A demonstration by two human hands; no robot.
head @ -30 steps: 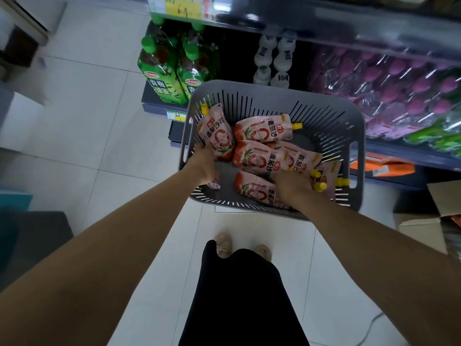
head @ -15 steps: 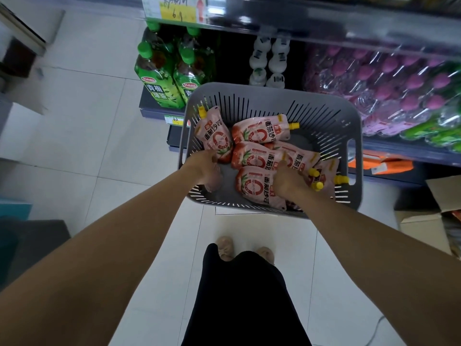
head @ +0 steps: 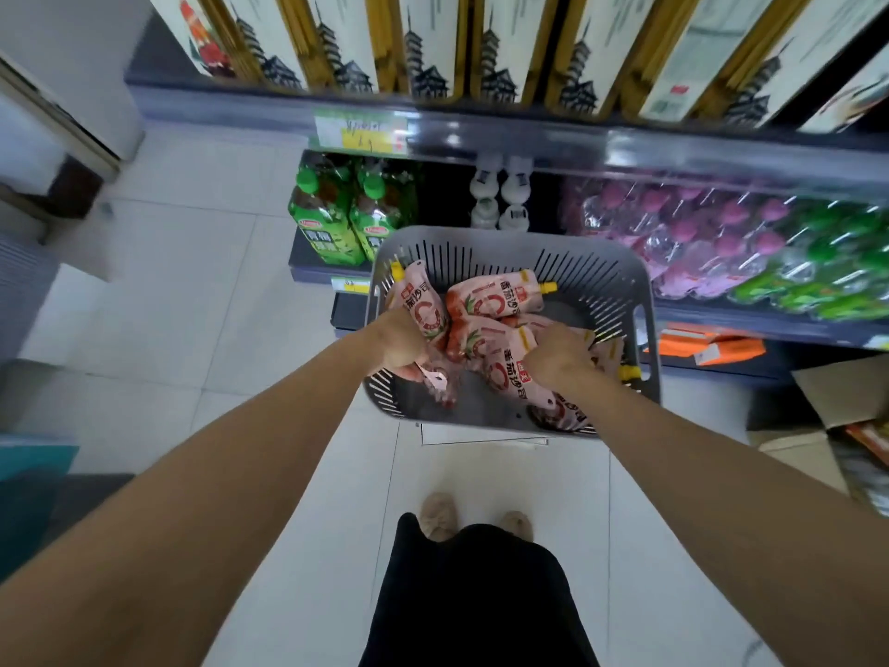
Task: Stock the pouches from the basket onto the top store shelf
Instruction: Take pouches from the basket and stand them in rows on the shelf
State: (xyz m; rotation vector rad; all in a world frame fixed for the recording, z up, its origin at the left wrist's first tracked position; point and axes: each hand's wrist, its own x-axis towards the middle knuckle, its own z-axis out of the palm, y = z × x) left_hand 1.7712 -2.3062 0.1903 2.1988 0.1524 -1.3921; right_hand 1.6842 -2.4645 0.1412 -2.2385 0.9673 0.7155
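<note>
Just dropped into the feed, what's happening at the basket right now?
A person stands at a grey basket in front of store shelves, both hands down inside it. The left hand grips a blurred pouch near the basket's left wall; the right hand grips the middle pouch. Other pouches lie loose in the basket. No pouch sits on any shelf in view, so nothing looks stocked yet.
</note>
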